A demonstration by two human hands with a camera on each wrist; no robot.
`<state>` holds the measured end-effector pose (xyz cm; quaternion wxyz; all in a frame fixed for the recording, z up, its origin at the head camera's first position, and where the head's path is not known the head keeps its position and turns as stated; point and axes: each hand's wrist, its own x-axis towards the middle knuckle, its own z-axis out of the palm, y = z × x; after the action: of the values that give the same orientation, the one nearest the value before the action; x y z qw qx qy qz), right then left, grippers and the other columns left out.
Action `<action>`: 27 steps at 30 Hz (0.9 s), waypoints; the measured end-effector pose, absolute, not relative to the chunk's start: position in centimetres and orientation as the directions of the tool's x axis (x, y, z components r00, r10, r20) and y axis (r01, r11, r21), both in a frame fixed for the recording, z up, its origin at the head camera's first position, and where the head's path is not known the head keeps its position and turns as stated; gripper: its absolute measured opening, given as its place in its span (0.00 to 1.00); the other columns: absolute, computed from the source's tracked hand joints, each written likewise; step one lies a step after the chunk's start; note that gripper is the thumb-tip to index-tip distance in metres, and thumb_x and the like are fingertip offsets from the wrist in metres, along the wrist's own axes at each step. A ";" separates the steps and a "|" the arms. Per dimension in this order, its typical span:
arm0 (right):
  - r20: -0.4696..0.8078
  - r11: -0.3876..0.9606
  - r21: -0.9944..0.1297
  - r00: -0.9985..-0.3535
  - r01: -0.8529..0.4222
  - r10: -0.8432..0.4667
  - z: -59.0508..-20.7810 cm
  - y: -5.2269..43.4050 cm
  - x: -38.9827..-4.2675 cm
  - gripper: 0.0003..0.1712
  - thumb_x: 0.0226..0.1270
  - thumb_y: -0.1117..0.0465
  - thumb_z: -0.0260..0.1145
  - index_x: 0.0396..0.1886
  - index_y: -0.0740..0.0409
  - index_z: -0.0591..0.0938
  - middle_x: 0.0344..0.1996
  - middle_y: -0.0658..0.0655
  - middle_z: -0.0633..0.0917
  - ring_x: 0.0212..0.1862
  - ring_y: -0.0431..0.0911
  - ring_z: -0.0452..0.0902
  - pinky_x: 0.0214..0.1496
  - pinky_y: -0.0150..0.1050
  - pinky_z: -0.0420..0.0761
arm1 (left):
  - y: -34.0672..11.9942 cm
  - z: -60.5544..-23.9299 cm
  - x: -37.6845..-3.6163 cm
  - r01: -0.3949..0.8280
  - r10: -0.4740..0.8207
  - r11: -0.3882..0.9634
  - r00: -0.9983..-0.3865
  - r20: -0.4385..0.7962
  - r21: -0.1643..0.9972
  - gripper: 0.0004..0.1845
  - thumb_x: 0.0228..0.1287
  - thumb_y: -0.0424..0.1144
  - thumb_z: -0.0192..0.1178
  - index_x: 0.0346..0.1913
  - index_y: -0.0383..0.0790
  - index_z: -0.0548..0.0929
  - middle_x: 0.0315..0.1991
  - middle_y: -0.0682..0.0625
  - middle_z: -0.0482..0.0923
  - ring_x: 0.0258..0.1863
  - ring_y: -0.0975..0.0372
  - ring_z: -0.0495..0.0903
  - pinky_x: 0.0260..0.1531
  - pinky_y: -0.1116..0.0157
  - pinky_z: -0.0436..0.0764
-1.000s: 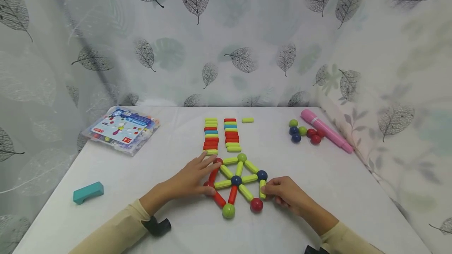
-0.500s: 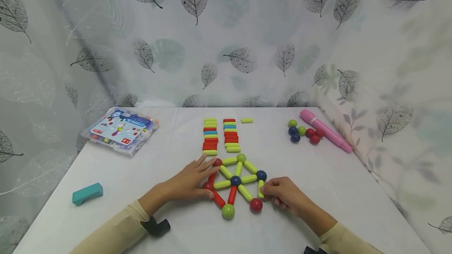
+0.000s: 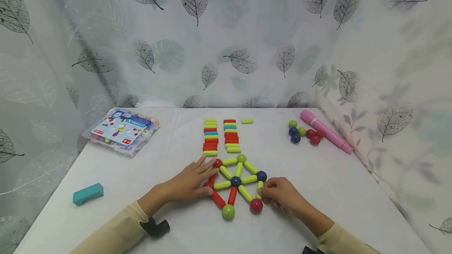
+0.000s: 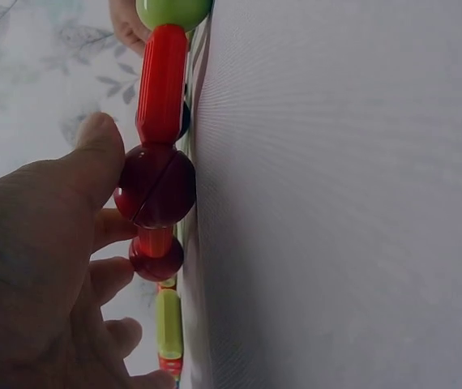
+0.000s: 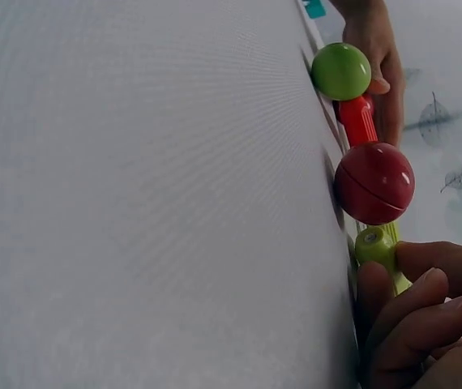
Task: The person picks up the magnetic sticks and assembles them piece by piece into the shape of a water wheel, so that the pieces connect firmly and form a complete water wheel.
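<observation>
Rods and balls form a flat red, green, blue figure (image 3: 237,181) on the table.

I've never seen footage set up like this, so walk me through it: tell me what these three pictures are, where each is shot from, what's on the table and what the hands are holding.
There is no machine here: a person works with two bare hands. The wide picture comes from a camera on the head, looking down at a white table. The other two come from cameras strapped to each wrist, so they look sideways and very close.

On the table lies a flat figure of coloured sticks and balls. Behind it are two rows of spare sticks, a cluster of loose balls, a pink marker, a toy box and a teal block.

The left hand rests with straight fingers on the figure's left side, its thumb against a dark red ball. The right hand has its grip pinched on a green stick beside a red ball.
</observation>
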<state>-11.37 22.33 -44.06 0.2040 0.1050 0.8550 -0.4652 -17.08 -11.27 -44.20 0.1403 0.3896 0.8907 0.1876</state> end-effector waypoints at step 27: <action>-0.263 0.691 -0.710 -0.858 -0.137 -0.441 -43.1 23.4 -10.2 0.26 0.64 0.43 0.73 0.58 0.48 0.83 0.32 0.45 0.81 0.33 0.42 0.74 0.30 0.32 0.75 | -11.6 -44.0 -16.8 0.706 0.760 0.642 -0.638 -0.124 0.300 0.39 0.73 0.67 0.48 0.81 0.56 0.57 0.84 0.52 0.42 0.82 0.47 0.35 0.76 0.38 0.50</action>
<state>-10.16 23.40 -43.13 0.2115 -0.1614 0.8948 -0.3586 -16.76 -11.61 -43.97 0.1202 0.4081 0.8980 0.1123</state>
